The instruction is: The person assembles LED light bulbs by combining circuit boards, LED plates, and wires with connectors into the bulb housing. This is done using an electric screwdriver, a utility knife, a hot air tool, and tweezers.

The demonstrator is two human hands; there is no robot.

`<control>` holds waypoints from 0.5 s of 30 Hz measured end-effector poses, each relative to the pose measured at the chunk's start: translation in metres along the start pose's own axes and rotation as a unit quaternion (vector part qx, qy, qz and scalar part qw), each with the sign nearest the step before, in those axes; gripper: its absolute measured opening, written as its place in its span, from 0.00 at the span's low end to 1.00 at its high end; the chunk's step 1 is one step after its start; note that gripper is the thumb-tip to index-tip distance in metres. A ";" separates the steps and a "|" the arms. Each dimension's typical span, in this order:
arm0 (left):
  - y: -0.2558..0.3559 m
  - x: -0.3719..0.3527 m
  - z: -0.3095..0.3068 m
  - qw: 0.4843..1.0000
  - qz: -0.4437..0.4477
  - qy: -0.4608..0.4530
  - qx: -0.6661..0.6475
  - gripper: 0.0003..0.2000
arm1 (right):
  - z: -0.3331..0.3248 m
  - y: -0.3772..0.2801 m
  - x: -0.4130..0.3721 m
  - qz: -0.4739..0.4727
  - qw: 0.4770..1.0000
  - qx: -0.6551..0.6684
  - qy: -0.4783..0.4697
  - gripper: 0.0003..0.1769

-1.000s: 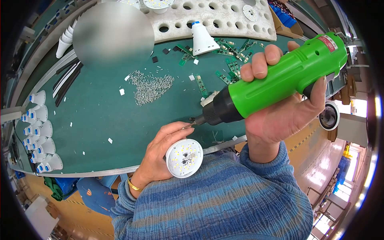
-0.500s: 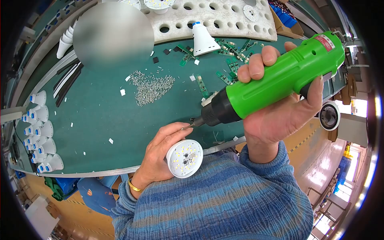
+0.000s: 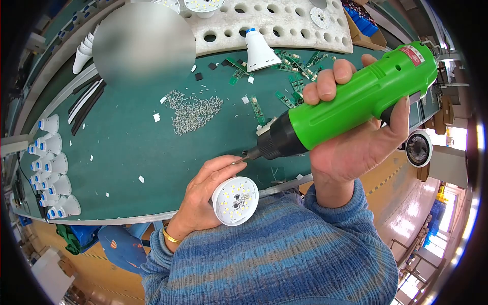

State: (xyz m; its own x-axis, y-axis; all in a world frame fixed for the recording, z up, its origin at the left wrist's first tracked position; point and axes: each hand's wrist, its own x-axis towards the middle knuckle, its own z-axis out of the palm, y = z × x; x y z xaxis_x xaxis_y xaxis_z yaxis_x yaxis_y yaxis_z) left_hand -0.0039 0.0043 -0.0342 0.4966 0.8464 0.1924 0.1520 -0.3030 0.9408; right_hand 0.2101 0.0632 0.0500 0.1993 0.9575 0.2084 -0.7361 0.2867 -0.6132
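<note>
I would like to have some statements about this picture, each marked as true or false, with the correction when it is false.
1. The right hand holds a green power screwdriver. True.
2. The left hand is empty. False: it holds a white lamp.
3. Many small metal parts lie loose on the green table. True.
4. A gold-coloured bracelet is on the right wrist. False: it is on the left one.
5. The screwdriver's tip is beside the left hand's fingers. True.

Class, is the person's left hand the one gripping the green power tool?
No, the right hand grips the green power tool.
</note>
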 end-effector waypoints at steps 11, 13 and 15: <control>0.002 0.002 0.002 1.000 -0.009 0.011 0.017 0.33 | -0.003 0.001 0.000 -0.001 1.000 -0.002 -0.002 0.30; 0.002 0.002 0.003 0.999 -0.007 0.016 0.034 0.33 | -0.004 0.001 -0.001 -0.004 1.000 0.002 -0.012 0.30; 0.003 0.005 0.003 0.996 0.026 0.029 0.079 0.33 | -0.006 0.002 -0.001 -0.010 1.000 -0.003 -0.029 0.30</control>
State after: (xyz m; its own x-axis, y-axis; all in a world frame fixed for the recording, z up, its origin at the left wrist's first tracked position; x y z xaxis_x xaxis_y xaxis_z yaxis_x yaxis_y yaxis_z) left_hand 0.0020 0.0066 -0.0314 0.4569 0.8509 0.2593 0.2633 -0.4078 0.8742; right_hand 0.2125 0.0629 0.0438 0.1762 0.9480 0.2650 -0.7286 0.3066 -0.6125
